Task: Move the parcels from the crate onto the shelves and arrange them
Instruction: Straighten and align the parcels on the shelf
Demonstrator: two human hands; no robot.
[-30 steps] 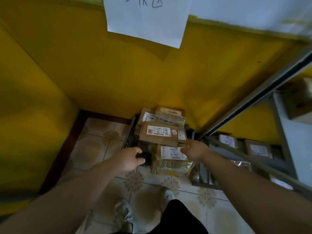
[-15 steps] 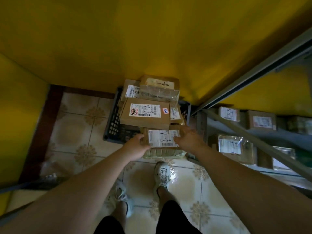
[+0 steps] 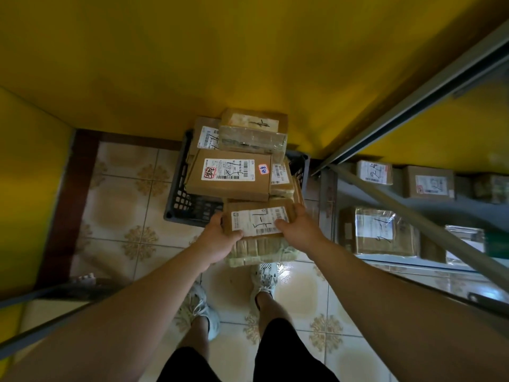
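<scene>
A dark plastic crate stands on the tiled floor against the yellow wall, piled with several brown cardboard parcels. A wide flat parcel with a white label lies on top of the pile. In front of it I hold a taped brown parcel with a handwritten white label. My left hand grips its left end, thumb on top. My right hand grips its right end, thumb on the label. The parcel sits at the crate's near edge, above my feet.
Grey metal shelves stand on the right with several labelled parcels on two levels. A slanted metal bar crosses in front of them. The yellow wall closes the far side. My shoes stand on the tiles.
My view tilted down and nearer. Both hands closed on the ends of the front parcel, the left moving from the crate's edge onto it, and the parcel now sits slightly nearer me.
</scene>
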